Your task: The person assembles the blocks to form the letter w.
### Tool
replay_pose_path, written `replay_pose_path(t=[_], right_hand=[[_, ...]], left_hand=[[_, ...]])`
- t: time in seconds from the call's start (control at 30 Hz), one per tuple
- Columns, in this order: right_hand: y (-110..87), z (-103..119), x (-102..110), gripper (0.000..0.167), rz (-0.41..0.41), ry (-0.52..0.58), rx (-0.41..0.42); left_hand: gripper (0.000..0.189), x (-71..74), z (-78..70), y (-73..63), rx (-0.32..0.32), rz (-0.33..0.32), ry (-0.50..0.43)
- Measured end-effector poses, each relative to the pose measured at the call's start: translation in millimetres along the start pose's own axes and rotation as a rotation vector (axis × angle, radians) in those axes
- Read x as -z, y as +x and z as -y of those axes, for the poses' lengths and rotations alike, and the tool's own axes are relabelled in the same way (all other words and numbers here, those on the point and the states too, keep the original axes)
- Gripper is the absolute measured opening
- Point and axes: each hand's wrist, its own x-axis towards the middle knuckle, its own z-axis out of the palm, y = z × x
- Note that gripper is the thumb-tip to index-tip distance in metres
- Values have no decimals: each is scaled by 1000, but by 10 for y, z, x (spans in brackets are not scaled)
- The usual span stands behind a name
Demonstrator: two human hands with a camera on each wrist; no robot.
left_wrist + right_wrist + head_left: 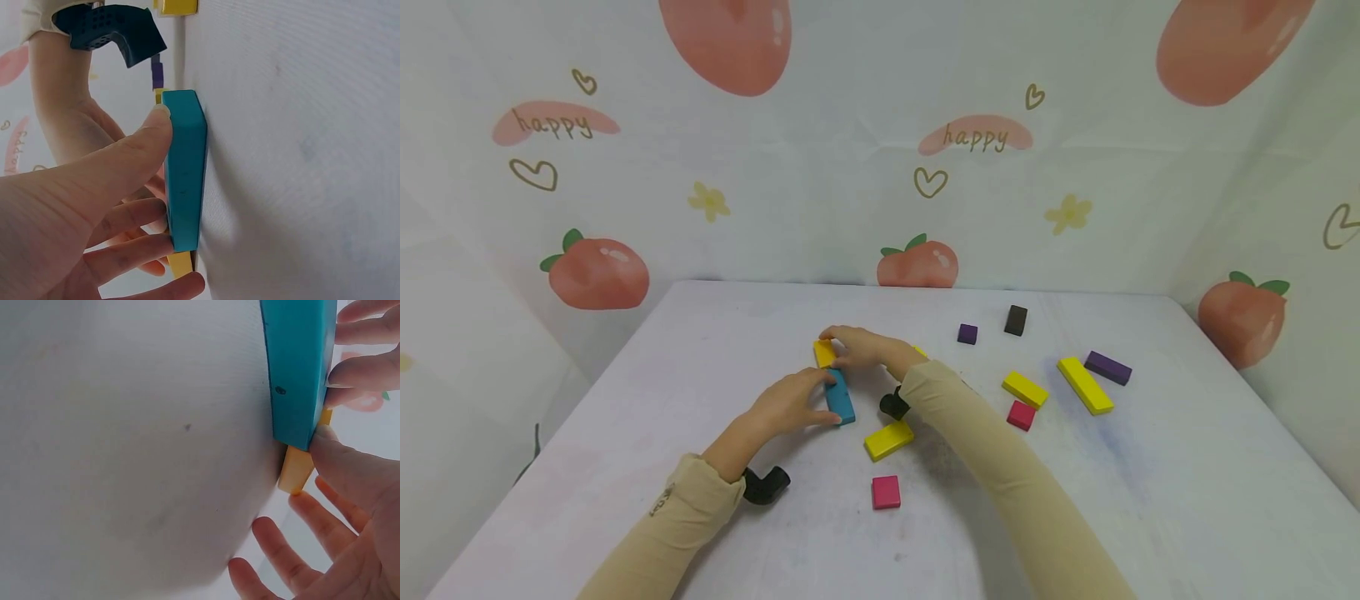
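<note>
A blue rectangular block [840, 398] lies on the table with its far end against an orange-yellow block [823, 354]. My left hand [787, 402] holds the blue block lengthwise, thumb at its near end and fingers by its far end. From the far side, my right hand [859, 347] pinches the orange-yellow block. In the right wrist view, its thumb lies by the joint between the blocks, and a fingertip touches the far end of the orange-yellow block [296, 470]. The other right fingers are spread.
Near the right forearm lie a yellow block [889, 440] and a red square block [886, 492]. Farther right are a long yellow block [1086, 386], a shorter yellow one [1025, 389], a red one [1021, 415] and a purple one [1108, 367]. Small purple [967, 334] and black [1016, 320] blocks lie behind.
</note>
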Motion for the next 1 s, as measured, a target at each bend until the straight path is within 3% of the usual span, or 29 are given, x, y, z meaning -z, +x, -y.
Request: replay_pose_path(t=[0.67,0.83,1.0], right_hand=[[5,-8,-12,49,-6,9,-18],[-5,-11,-14,49,-11,16,-10],[-57,-13,0,48,-35,47,2]], left_hand=[[57,-7,25,26,11,23,6],[58,14,28,44,-7,51,-16],[59,45,27,70,13,94,-35]])
